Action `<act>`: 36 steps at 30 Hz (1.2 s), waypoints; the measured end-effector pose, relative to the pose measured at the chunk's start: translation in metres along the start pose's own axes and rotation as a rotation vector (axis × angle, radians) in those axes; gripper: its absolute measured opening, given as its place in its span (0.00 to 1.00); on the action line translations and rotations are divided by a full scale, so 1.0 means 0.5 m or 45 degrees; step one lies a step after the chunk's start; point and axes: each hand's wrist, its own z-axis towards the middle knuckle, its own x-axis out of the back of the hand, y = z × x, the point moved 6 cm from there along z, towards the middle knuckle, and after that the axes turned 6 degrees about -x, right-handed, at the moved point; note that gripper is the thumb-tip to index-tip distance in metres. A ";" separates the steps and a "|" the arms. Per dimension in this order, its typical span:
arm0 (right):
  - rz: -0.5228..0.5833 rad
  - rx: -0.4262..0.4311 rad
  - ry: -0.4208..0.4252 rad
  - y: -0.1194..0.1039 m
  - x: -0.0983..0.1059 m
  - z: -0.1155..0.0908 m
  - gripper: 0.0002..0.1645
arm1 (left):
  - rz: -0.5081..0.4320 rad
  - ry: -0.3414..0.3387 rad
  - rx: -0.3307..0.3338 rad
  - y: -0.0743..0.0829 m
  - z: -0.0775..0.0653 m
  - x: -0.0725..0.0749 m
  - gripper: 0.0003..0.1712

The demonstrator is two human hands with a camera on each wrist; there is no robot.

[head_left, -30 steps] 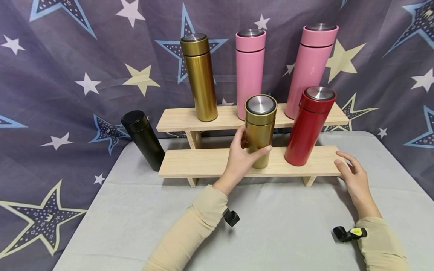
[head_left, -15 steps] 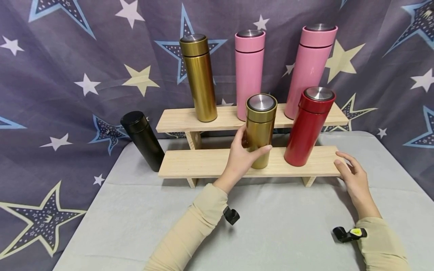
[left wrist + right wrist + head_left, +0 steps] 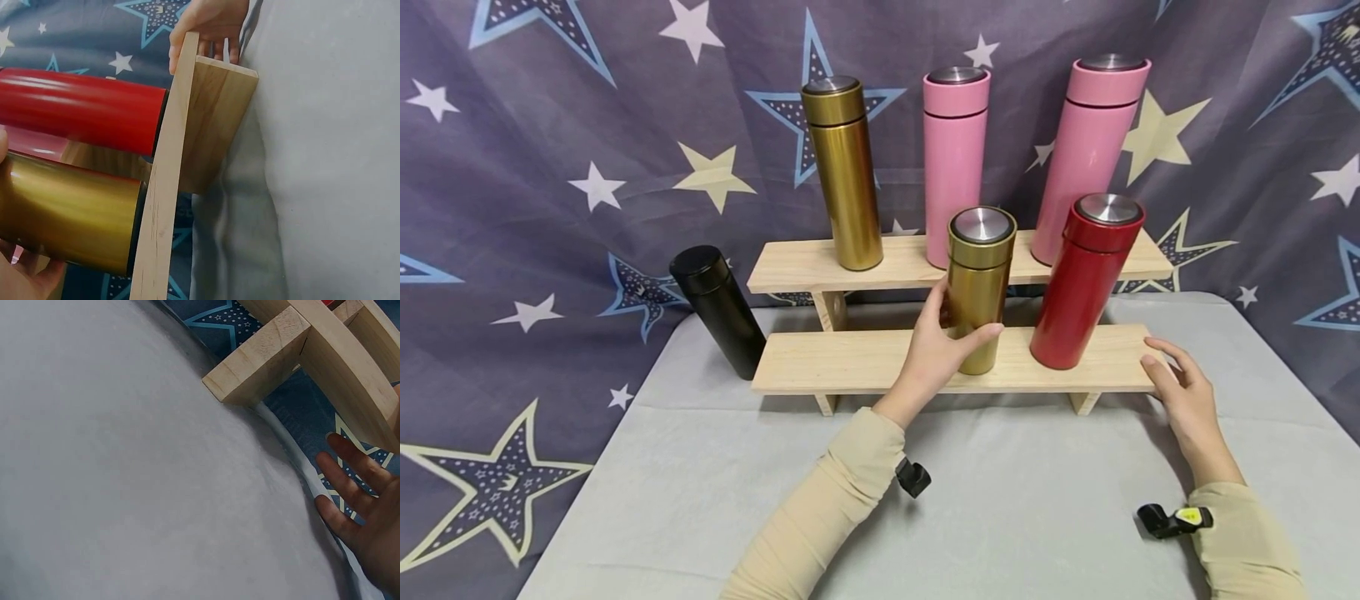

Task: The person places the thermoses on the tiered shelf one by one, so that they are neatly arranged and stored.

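Observation:
In the head view, my left hand point(image 3: 928, 350) grips a short gold vacuum flask point(image 3: 979, 300) with a steel-topped lid, thumb across its front. The flask stands upright on the lower board of a two-step wooden shelf point(image 3: 831, 362). Close to its right is a red vacuum flask point(image 3: 1082, 292) on the same board. At the board's right end rests my right hand point(image 3: 1191, 400), thumb and forefinger over the top. The right wrist view shows three loose, spread fingers point(image 3: 350, 490) of it below the board. The gold flask's base point(image 3: 134, 228) is right at the board in the left wrist view.
The upper board carries a tall gold flask point(image 3: 846, 183) and two pink flasks, one in the middle point(image 3: 953, 167) and one at right point(image 3: 1086, 150). A black flask point(image 3: 718, 312) stands on the grey cloth point(image 3: 1030, 500) left of the shelf. A star-patterned curtain point(image 3: 550, 217) hangs behind.
The gold flask has shifted very slightly right toward the red one, with my left hand still around it. My right hand has stayed at the board's end.

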 end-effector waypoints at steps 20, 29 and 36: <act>-0.031 -0.020 0.015 0.002 -0.002 -0.001 0.26 | 0.069 -0.059 -0.016 -0.010 -0.004 0.001 0.50; -0.017 -0.010 0.009 0.001 -0.004 -0.001 0.26 | 0.140 -0.030 -0.084 -0.006 -0.034 0.034 0.47; 0.005 -0.013 0.007 0.001 0.000 -0.001 0.25 | 0.177 -0.001 -0.139 0.010 -0.060 0.074 0.42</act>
